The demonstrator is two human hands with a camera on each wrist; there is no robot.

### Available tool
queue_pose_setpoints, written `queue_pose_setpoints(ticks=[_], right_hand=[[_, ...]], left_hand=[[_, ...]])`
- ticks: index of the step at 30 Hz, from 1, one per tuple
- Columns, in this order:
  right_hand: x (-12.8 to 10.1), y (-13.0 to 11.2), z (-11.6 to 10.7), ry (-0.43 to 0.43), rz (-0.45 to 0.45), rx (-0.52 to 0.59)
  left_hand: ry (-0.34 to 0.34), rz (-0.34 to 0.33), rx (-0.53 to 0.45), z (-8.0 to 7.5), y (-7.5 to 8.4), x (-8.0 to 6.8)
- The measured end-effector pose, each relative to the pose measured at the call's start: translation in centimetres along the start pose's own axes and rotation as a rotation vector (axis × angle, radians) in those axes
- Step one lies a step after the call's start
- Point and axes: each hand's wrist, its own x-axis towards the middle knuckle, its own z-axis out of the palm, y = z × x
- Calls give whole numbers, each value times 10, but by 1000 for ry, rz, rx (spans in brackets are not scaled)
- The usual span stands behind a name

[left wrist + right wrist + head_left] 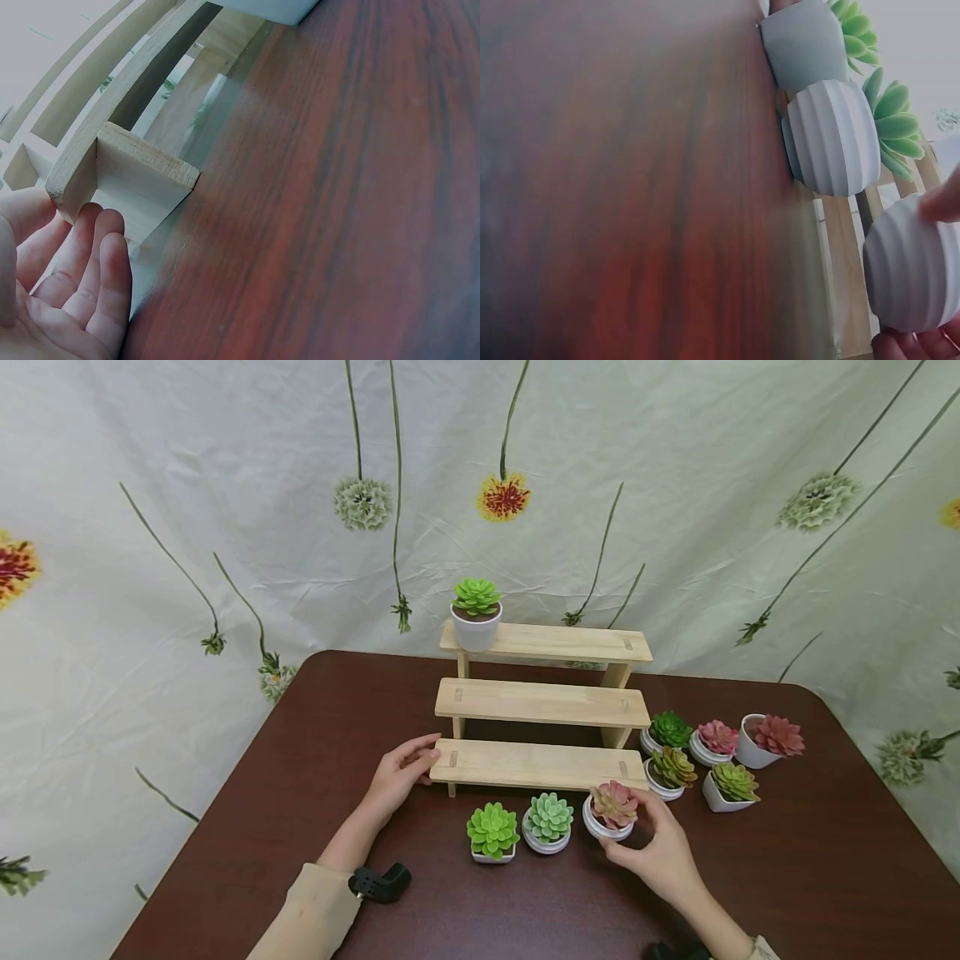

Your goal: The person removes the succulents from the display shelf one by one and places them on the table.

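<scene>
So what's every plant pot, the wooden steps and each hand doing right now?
Pink succulent in ribbed white pot: upright on table, in the right hand's grip.
Right hand: curled round that pot.
Left hand: fingers straight, touching the wooden three-step shelf.
Green succulent in white pot: upright on top step.
Lower two steps: bare.

Both forearms reach forward from lower edge of head view, beige sleeves pushed back, dark strap at each wrist. Left hand [397,774] lies palm-down, fingers straight and close together, tips forward, thumb tucked beneath; left wrist view shows fingers [105,274] relaxed, side by side. Right hand [660,852] sits further right, wrist bent inward, fingers and thumb curled in pinch; right wrist view shows only fingertips [945,199] at frame edge.
</scene>
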Motion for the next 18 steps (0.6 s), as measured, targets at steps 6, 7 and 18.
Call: queue_pose_setpoints(ticks=[6,7,18], right_hand=[[-4,7,2,-42,58,55],[-5,8,2,-51,64,75],[-6,12,5,-98,87,112]], left_hand=[[-6,4,1,0,1,-1],[-5,4,0,0,1,-1],[-6,-6,2,0,0,0]])
